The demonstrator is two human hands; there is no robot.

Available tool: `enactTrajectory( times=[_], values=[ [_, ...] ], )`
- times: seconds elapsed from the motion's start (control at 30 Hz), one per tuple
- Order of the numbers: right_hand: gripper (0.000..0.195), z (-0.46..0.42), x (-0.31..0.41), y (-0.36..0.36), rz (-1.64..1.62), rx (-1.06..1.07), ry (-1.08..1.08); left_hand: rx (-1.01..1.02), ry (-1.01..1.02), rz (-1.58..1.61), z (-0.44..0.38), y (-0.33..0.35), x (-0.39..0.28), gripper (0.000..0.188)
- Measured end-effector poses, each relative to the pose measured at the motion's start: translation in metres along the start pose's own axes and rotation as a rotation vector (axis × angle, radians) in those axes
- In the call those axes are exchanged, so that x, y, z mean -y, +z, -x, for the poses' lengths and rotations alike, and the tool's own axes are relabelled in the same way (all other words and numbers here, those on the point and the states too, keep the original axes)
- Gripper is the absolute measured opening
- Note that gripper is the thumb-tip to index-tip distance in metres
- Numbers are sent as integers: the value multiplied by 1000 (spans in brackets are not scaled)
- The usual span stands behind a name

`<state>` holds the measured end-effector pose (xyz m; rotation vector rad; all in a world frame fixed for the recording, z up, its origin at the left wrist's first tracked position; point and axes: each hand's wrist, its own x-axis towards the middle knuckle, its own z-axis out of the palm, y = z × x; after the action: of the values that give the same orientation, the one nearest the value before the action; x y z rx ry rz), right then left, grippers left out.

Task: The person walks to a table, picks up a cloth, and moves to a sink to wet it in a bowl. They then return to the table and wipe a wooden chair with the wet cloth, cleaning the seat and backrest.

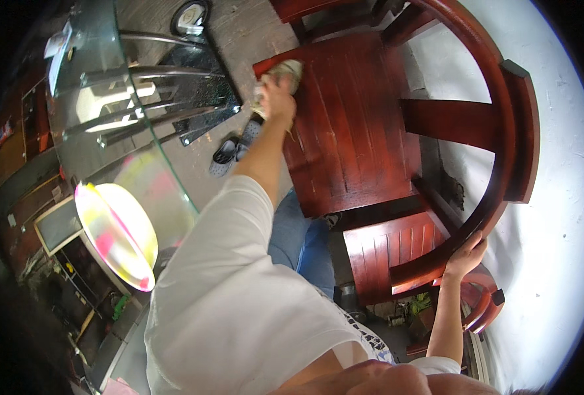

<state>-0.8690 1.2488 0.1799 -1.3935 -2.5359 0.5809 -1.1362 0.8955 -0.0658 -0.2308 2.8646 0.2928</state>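
My left hand [278, 98] holds a pale, crumpled cloth [291, 71] against the front corner of the seat of a reddish-brown wooden armchair [356, 123]; hand and cloth are somewhat blurred. The seat is slatted and glossy. My right hand [467, 254] grips the chair's curved wooden rail [502, 187] near its lower end, fingers over the rail. Part of the cloth hangs below my left hand.
At left stands a glass-topped table [158, 133] with metal supports and a brightly patterned round item [116, 237]. Dark clogs [225, 155] lie on the floor. A second wooden chair [395, 247] is near my legs. A white wall [558, 148] rises at right.
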Motion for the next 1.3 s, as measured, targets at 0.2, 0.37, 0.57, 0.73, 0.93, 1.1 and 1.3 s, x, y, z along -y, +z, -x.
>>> enactTrajectory(
  times=[0.2, 0.37, 0.57, 0.73, 0.93, 1.1, 1.3],
  values=[
    [42, 0, 1, -2, 31, 24, 33, -44, -200, 138, -72, 14, -71, 31],
    [41, 5, 1, -2, 15, 4, 7, 338, 115, 587, 30, 38, -180, 43],
    [39, 0, -1, -3, 28, 10, 4, 281, 1164, 35, 67, 63, -109, 61],
    [39, 4, 14, -6, 1, 36, 35, 38, 690, 13, -61, 17, -167, 63],
    [39, 3, 16, -3, -12, 6, -2, -14, 539, -7, -101, 22, -203, 53],
    [40, 3, 14, -4, 4, 22, 26, 120, 601, -33, -66, 24, -205, 54],
    [40, 1, 16, -5, 2, 20, 23, 150, 834, 12, -17, 32, -223, 59]
  ],
)
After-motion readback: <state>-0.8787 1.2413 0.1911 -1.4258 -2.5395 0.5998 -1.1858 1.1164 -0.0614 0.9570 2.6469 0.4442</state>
